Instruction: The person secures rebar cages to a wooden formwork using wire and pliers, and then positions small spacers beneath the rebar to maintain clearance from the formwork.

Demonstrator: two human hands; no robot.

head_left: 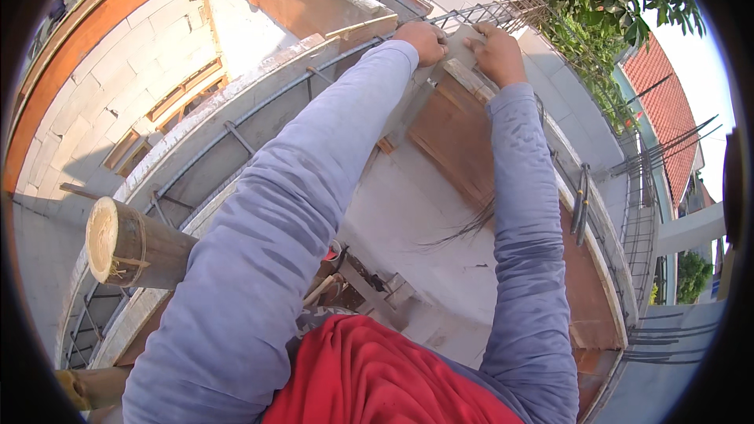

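Both my arms, in grey-blue sleeves, stretch forward to the top of a wall frame. My left hand point(424, 42) is closed at the left edge of a small grey flat piece point(460, 45). From the other side my right hand point(498, 55) pinches the same piece, thumb and fingers at its edge. What the piece is made of I cannot make out. Just below it, a pale wooden batten point(469, 80) tops a brown formwork board point(449, 140). Rebar point(503, 12) tied into a cage runs right behind my hands.
At the left, a cut bamboo pole point(141, 243) juts up beside formwork holding a rebar cage point(239, 137). Thin wires point(471, 228) hang below the brown board. Rebar ends point(667, 338) stick out at the right. Tools and scraps point(369, 286) lie far below me.
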